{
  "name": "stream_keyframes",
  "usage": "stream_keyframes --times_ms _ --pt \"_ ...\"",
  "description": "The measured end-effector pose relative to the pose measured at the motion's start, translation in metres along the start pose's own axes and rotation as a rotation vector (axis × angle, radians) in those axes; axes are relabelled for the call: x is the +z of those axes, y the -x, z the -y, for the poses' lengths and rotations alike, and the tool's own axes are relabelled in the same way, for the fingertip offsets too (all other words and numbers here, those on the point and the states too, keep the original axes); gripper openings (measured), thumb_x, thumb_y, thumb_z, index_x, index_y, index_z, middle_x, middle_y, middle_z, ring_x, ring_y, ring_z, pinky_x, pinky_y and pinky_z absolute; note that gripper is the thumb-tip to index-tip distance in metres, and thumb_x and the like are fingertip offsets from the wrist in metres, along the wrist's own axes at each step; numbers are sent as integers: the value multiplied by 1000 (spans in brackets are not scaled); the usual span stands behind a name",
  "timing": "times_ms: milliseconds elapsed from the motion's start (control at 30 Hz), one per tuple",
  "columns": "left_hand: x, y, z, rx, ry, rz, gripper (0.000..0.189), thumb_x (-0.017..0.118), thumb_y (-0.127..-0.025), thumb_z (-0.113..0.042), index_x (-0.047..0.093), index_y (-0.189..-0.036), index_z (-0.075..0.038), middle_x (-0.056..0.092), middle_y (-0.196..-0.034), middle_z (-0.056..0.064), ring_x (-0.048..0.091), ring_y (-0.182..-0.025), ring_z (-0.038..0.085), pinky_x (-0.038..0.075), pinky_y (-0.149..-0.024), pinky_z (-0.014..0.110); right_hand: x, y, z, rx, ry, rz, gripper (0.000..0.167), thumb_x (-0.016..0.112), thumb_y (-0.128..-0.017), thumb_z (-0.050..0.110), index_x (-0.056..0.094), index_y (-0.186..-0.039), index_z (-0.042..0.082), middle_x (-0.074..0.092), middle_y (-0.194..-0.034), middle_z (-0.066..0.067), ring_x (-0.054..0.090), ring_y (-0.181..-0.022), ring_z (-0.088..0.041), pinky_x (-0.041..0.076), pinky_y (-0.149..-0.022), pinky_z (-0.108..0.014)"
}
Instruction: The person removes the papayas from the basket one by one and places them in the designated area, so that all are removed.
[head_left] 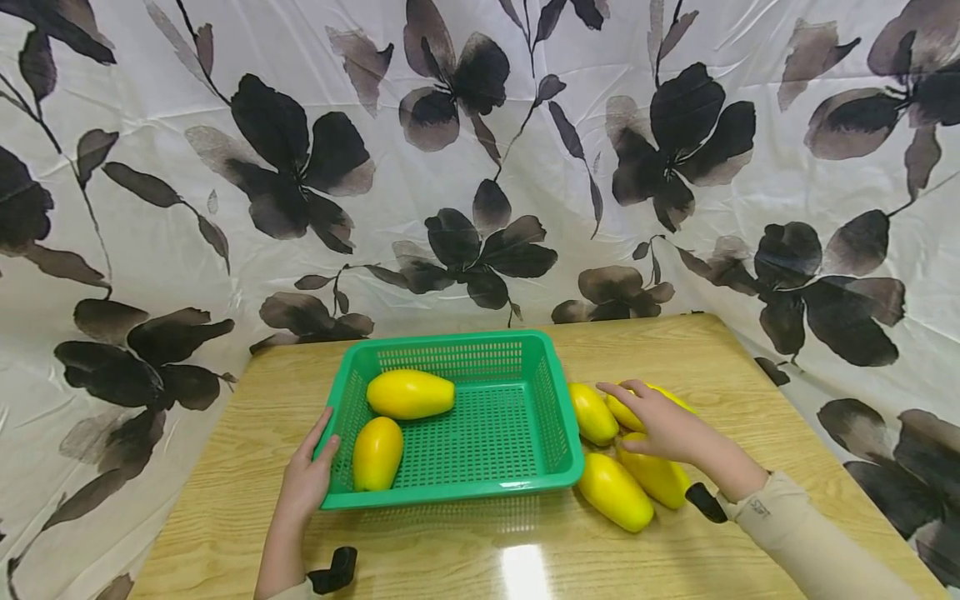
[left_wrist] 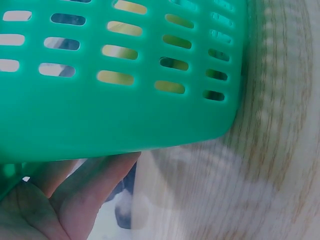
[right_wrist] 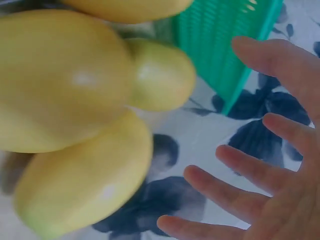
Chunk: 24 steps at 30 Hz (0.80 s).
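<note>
Currently | right hand [head_left: 660,427] nearer, fingers spread, holding nothing | loose fruit [head_left: 662,483] below it, right of basket [head_left: 450,492] | front fruit [head_left: 615,493]: long axis slants near-right | left hand [head_left: 306,477] at left rim, grip unclear

Before you stands a table [head_left: 420,554] with a pale yellow-brown, wood-grained top, glossy enough to throw back a white patch of light [head_left: 524,572] on the side nearest you. Directly on it you have the green basket [head_left: 450,493], upright near the middle, and just beside its right wall a close cluster of at least four yellow fruits [head_left: 615,493], lying on their sides.
</note>
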<state>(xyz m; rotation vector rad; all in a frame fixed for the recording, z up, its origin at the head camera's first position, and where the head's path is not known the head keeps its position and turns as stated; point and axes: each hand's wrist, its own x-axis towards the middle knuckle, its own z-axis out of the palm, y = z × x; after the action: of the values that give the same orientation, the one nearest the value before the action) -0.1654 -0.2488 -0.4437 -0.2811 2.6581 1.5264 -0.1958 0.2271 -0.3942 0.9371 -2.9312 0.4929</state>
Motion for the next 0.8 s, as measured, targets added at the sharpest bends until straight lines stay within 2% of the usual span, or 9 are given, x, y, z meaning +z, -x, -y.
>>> stream_keyframes --times_ms 167,367,800 --pt "0 0 0 -5 0 -4 52 32 -100 -36 11 -147 -34 7 -152 13 6 -135 43 13 -100 65 -8 -20 9 -10 4 -5 73 75 -76 15 37 -138 7 42 -127 -25 47 -110 -41 42 -87 -53" --pt "-1 0 0 -6 -5 0 52 32 -99 -37 10 -147 -33 6 -152 14 5 -134 44 12 -100 66 -19 -47 24 2 -10 28 72 70 -81 19 32 -142 13 38 -134 -22 43 -118 -39 39 -92 -52" --pt "0 0 -1 -1 -15 -1 53 31 -100 -37 10 -147 -31 6 -152 15 5 -134 45 12 -99 67 -29 -105 61 -129 55 56 71 70 -81 21 33 -141 11 36 -136 -22 43 -119 -36 41 -94 -46"
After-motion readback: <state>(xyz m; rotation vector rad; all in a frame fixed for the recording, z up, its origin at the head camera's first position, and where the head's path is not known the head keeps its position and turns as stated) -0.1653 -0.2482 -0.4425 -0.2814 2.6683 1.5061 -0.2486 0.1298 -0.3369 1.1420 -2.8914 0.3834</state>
